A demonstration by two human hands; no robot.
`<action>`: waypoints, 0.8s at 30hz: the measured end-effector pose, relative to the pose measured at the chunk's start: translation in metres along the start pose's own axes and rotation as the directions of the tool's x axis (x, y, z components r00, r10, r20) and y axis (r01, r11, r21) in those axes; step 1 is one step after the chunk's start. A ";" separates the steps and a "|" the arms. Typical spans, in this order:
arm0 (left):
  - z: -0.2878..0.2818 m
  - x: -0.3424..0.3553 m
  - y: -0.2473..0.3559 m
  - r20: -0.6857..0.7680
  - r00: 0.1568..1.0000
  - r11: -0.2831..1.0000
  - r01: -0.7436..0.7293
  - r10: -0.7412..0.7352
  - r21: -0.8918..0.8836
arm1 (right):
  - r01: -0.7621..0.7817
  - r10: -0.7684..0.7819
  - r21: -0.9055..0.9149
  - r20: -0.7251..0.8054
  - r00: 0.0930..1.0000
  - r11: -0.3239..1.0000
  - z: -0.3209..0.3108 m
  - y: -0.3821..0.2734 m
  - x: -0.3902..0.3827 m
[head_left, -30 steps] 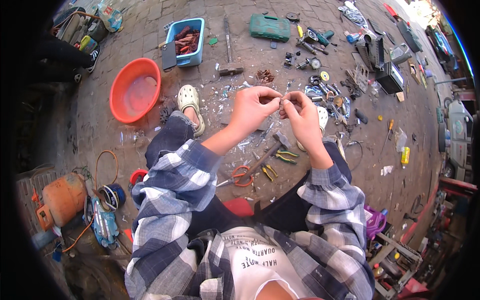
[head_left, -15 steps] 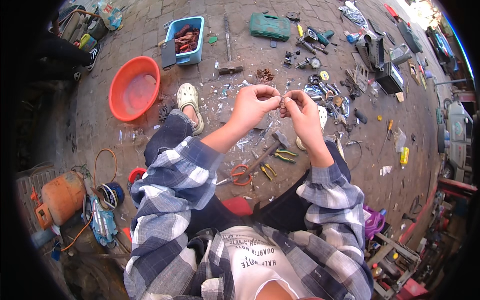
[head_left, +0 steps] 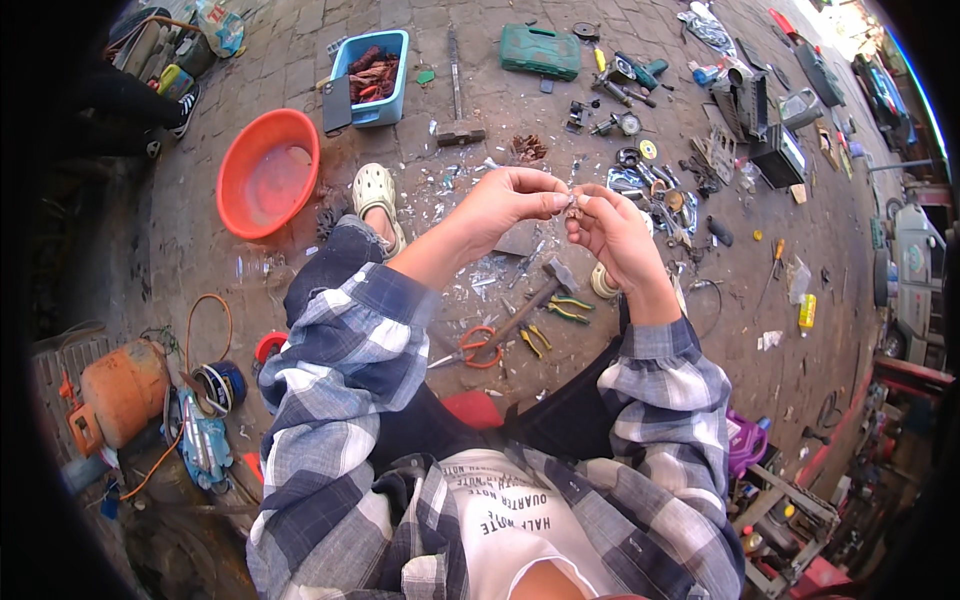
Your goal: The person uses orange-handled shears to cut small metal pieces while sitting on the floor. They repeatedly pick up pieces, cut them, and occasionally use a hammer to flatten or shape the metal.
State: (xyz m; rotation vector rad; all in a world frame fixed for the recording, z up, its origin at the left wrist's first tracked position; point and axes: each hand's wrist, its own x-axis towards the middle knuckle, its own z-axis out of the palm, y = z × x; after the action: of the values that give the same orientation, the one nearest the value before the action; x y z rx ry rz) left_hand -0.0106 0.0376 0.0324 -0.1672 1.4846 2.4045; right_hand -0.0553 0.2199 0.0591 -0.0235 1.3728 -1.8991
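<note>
My left hand [head_left: 512,208] and my right hand [head_left: 615,232] meet above the ground in front of me, fingertips almost touching. Both pinch a tiny greyish piece [head_left: 572,204], too small to name. Below them a flat metal block [head_left: 517,238] sits among scattered shiny scraps. Closer to me lie a hammer [head_left: 540,294] with a wooden handle, green-and-yellow pliers [head_left: 568,310], a second pair of pliers [head_left: 536,342] and orange-handled scissors [head_left: 482,347]. Beyond my hands is a small heap of brownish pieces [head_left: 529,150].
An orange-red basin [head_left: 234,190] and a blue bin [head_left: 398,85] of reddish scrap stand left. A sledgehammer [head_left: 460,134] and green case [head_left: 540,52] lie farther off. Metal parts [head_left: 665,195] spread right. An orange gas cylinder [head_left: 125,385] is at left; another person's shoe [head_left: 186,112] shows upper left.
My right hand has turned slightly, with its lower fingers opening out a little. My left forearm has shifted slightly left. The fingertips stay together on the tiny piece.
</note>
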 end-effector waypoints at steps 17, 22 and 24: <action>-0.010 0.009 -0.010 0.109 0.992 0.992 0.076 -0.065 -0.098 | 0.302 -0.313 -0.483 0.060 0.948 0.822 0.006 0.002 0.000; 0.004 0.001 -0.002 -0.079 0.980 0.964 -0.164 0.184 0.209 | 0.179 -0.207 -0.327 -0.053 0.977 0.928 0.005 -0.002 -0.001; 0.008 0.000 -0.002 -0.098 0.944 0.888 -0.257 0.316 0.382 | 0.140 -0.160 -0.254 -0.059 0.985 0.957 0.001 0.000 0.000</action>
State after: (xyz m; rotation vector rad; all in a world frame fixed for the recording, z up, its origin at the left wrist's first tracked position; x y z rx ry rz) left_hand -0.0095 0.0450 0.0344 -0.0545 2.1360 2.3147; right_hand -0.0550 0.2190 0.0600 -0.1834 1.6997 -1.8543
